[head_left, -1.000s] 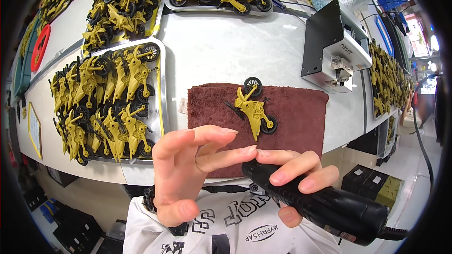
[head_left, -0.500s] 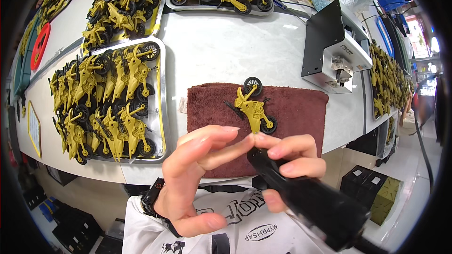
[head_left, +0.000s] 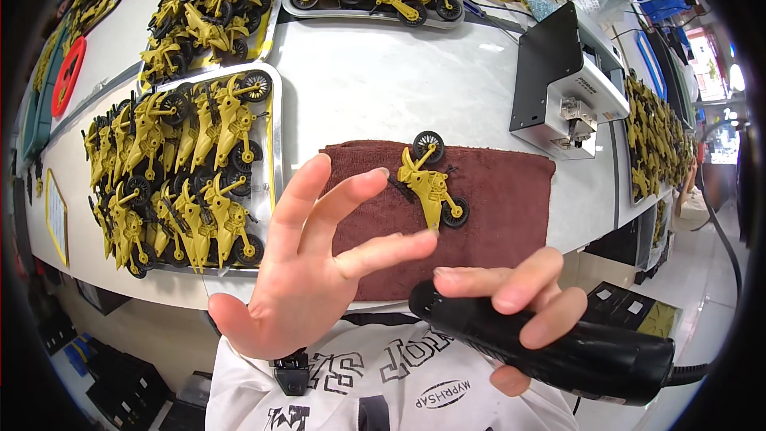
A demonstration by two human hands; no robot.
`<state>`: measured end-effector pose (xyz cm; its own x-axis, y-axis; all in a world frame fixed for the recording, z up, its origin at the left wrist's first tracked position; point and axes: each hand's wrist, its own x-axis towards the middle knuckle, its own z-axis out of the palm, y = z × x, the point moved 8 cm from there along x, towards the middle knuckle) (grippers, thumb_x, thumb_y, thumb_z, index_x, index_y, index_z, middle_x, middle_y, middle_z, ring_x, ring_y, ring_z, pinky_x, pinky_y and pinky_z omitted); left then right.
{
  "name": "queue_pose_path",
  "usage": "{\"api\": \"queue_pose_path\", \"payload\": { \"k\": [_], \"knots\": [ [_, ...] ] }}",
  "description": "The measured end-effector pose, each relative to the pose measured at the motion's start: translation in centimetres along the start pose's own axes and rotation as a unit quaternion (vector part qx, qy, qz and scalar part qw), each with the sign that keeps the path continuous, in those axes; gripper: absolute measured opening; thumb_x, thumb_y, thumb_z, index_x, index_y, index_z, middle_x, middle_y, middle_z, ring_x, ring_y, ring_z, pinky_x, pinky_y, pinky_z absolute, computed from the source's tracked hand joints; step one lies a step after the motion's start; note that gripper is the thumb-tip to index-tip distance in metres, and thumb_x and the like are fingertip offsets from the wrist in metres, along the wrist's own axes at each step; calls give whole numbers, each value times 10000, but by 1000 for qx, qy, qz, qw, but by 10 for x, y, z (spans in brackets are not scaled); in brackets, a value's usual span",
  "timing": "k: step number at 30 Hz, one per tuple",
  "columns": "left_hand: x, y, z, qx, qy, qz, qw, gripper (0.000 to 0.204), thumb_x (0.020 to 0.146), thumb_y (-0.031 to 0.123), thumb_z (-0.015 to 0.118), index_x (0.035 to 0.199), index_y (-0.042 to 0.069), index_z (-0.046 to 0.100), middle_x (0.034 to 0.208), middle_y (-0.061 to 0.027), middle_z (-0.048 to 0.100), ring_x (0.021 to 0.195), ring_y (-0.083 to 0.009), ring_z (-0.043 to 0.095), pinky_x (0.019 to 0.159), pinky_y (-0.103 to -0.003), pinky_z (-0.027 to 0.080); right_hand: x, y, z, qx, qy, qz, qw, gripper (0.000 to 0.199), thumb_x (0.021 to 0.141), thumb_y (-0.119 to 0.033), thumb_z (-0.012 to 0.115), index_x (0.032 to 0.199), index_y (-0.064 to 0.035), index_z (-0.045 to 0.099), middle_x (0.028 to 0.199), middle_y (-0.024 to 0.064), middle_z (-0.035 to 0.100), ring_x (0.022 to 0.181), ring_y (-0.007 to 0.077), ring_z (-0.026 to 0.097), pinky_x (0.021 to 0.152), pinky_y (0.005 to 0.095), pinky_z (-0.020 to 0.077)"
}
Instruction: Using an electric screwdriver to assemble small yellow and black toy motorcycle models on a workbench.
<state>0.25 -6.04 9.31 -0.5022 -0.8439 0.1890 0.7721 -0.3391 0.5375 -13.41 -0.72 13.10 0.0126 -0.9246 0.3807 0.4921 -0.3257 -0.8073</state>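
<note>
A yellow toy motorcycle [head_left: 428,187] with black wheels lies on its side on a brown towel [head_left: 511,199], its pointed tail toward me. My left hand [head_left: 307,271] is open, fingers spread, palm showing. Its index fingertip is at or just over the tail; I cannot tell if they touch. In my right hand [head_left: 535,295] is a black corded handheld power tool [head_left: 558,355]. It lies across the palm, its rounded head pointing left and its cord leaving at the right. The head is apart from the toy, and its working tip cannot be made out.
Left of the towel, a metal tray [head_left: 277,152] holds rows of similar toy motorcycles. Another loaded tray [head_left: 375,17] is at the back. A black and white machine box [head_left: 558,88] stands behind the towel's right corner. More yellow parts [head_left: 658,140] lie at far right.
My right hand has drawn the tool back from the toy's tail, down and right, and turned it nearly level. My left hand has shifted left and its fingers have spread. The toy stays put.
</note>
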Motion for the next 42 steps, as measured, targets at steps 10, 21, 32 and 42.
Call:
{"api": "queue_pose_path", "payload": {
  "k": [10,21,32,42],
  "knots": [
    [2,10,9,2,-25,52,998,974,835,706,317,1434,82,-129,1469,-248,87,1109,-433,498,972,-470,357,-10,2,-10,18,36,-58,997,322,782,7,644,1034,-14,445,1060,225,439,1034,510,526,922,549,454],
    [0,3,6,-16,-42,15,999,958,835,715,295,1438,96,-119,1472,-246,53,1157,-476,444,998,-526,324,-1,-12,-1,-78,-49,-64,994,411,775,-18,669,1055,-36,369,1091,176,373,1077,503,495,922,518,486],
    [-2,-4,17,-9,-142,-15,990,923,856,710,160,1415,55,-173,1357,-369,277,1312,-475,225,1058,-553,173,9,-18,-7,-99,-47,-48,993,447,772,-61,705,1068,-40,371,1082,171,394,1105,435,497,853,463,540],
    [-1,-9,21,-26,-156,-10,987,914,859,703,117,1416,30,-152,1325,-365,335,1347,-456,124,1078,-556,27,12,-18,1,-110,-67,-66,990,429,791,-44,676,1088,-22,367,1082,187,401,1077,455,507,843,438,548]
  ]
}}
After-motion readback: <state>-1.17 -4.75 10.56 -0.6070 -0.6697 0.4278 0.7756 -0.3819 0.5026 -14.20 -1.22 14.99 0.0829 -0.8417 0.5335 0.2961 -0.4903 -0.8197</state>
